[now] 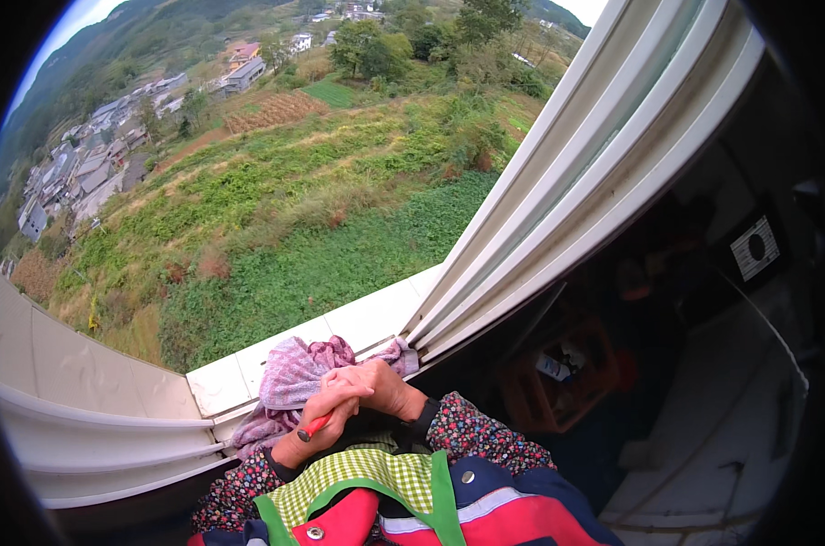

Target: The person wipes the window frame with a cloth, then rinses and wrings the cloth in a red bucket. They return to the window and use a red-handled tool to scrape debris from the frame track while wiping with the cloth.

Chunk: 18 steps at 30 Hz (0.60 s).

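My hands meet over the window ledge, fingers overlapping. In my left hand is a red handle, its end sticking out below the fist; the rest of the tool is hidden by the fingers. My right hand is pressed against the left one, and whether it also grips something cannot be seen. Under and behind both hands a pink and white towel lies bunched over the white window frame, spreading to either side of them.
A tiled outer sill lies beyond the towel, with a steep drop to green fields. Sliding window frames stand at the right, and more white frame runs left. Inside, a dim room holds an orange crate with a bottle in it.
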{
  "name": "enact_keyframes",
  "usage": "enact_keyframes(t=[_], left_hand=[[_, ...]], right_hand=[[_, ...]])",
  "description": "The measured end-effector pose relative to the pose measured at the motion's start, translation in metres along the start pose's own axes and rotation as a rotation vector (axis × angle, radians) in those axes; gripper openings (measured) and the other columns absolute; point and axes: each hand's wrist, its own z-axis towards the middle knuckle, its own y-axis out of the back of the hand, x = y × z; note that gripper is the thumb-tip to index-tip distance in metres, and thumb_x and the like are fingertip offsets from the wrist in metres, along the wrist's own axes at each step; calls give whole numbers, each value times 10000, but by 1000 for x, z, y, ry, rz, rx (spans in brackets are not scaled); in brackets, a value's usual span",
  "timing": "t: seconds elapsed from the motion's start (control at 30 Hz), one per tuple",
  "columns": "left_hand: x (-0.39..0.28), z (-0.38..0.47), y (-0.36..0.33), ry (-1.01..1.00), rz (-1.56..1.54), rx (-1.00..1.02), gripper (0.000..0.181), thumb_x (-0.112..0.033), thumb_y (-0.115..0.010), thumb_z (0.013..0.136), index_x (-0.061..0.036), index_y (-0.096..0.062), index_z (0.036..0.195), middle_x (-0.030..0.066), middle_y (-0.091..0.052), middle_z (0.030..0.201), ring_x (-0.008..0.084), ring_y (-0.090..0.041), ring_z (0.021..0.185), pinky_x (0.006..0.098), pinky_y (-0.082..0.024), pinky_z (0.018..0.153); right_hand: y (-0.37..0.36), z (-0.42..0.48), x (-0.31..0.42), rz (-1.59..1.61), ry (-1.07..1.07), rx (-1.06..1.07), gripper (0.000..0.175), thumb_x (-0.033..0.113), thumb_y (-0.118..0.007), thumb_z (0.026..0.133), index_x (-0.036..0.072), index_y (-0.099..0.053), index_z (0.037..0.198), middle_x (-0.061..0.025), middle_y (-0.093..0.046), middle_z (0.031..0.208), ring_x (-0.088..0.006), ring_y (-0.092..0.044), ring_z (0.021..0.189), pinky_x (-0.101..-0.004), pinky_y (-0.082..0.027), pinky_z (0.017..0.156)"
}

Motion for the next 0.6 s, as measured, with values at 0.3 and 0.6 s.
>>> enact_keyframes(t=[0.3,0.6], left_hand=[[-24,-50,23,24,119,-40,222,-14,-522,991,-61,-688,1131,8,-556,723,134,-565,676,351,-385,946],[-14,4,1,64,-29,1,236,15,-536,953,-58,-684,1121,6,-555,773,135,-548,737,334,-365,985]], right_hand=[[-34,14,32,131,137,-21,91,197,-645,867,126,-595,897,-12,-611,733,-186,-653,591,-317,-516,489],[-10,0,0,51,7,-26,213,237,-707,798,130,-648,972,-18,-649,781,-198,-669,604,-313,-524,499]])
